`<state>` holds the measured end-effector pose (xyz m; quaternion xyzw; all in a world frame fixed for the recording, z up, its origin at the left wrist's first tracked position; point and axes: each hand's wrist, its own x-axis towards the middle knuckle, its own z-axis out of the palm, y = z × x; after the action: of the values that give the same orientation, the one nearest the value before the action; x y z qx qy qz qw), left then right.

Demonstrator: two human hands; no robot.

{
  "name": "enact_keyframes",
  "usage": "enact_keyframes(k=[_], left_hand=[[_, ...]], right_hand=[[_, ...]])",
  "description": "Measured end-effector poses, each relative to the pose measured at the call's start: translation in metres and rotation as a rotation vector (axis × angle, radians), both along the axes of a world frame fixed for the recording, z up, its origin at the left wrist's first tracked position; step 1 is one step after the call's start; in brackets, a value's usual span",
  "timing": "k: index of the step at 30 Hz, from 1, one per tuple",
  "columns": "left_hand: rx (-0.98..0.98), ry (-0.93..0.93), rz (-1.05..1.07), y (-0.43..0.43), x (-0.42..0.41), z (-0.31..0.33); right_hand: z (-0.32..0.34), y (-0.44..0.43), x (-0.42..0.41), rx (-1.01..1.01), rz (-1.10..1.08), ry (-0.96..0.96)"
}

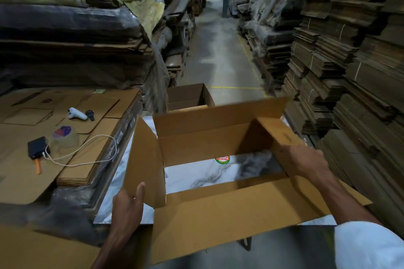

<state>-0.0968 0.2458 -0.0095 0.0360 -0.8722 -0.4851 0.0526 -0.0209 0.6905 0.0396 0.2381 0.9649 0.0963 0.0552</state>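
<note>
the cardboard box (218, 137) stands open on the marble tabletop (196, 178), its bottom unclosed so marble shows through. left hand (127, 205) pinches the left flap (144, 159), right hand (303, 162) grips the right flap (277, 133). an uneven pull could skew the walls or crease a flap.

The cardboard box (218, 137) is plain brown corrugated board, unprinted inside, opened up into a rectangle. It stands on the white, grey-veined marbled bench (196, 178). It has no closed bottom: the bench shows through it, with a round red-and-green sticker (222, 159) at the foot of the far wall. All four top flaps are open. The far flap stands upright, the near flap lies flat outward toward the person, the left flap tilts out with the left hand (129, 205) gripping its edge, and the right flap leans inward, held by the right hand (303, 161).
</note>
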Motion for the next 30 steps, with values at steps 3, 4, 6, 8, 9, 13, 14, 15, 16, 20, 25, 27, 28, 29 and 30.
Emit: enact_keyframes(k=[3,4,6,8,9,13,14,15,16,20,25,27,28,29,30], left_hand=[[-0.035,-0.005,-0.015,-0.012,-0.008,-0.011],[-0.037,-0.009,-0.027,-0.017,-0.012,-0.015],[-0.03,-0.017,-0.055,-0.025,-0.018,-0.02],[-0.03,-0.022,-0.068,-0.031,-0.021,-0.023],[-0.04,-0.018,-0.071,-0.033,-0.021,-0.023],[-0.019,-0.041,-0.075,-0.037,-0.02,-0.021],[0.0,-0.049,-0.077,-0.036,-0.018,-0.018],[0.017,-0.05,-0.082,-0.037,-0.018,-0.018],[0.027,-0.056,-0.089,-0.037,-0.017,-0.016],[0.02,-0.1,-0.092,-0.04,-0.018,-0.017],[0.023,-0.127,-0.077,-0.046,-0.024,-0.026],[0.028,-0.122,-0.067,-0.047,-0.025,-0.028],[0.021,-0.127,-0.065,-0.047,-0.024,-0.027],[0.026,-0.121,-0.075,-0.046,-0.024,-0.026],[0.025,-0.124,-0.069,-0.045,-0.024,-0.025]], right_hand=[[0.003,0.046,0.005,-0.151,-0.243,0.283],[0.004,0.059,0.007,-0.218,-0.288,0.37],[0.01,0.071,0.014,-0.297,-0.333,0.453],[0.008,0.075,0.023,-0.303,-0.358,0.485],[0.006,0.074,0.031,-0.258,-0.387,0.451],[-0.019,0.067,0.046,-0.091,-0.486,0.136],[-0.027,0.065,0.047,-0.08,-0.496,0.108],[-0.032,0.061,0.046,-0.037,-0.484,0.083],[-0.037,0.057,0.044,0.026,-0.459,0.072],[-0.042,0.032,0.039,0.053,-0.361,0.036],[-0.034,0.009,0.045,-0.173,-0.455,0.108],[-0.026,0.002,0.052,-0.254,-0.455,0.103],[-0.02,0.0,0.057,-0.302,-0.415,0.097],[-0.016,-0.002,0.063,-0.329,-0.316,0.076],[-0.011,-0.007,0.068,-0.363,-0.165,0.042]])
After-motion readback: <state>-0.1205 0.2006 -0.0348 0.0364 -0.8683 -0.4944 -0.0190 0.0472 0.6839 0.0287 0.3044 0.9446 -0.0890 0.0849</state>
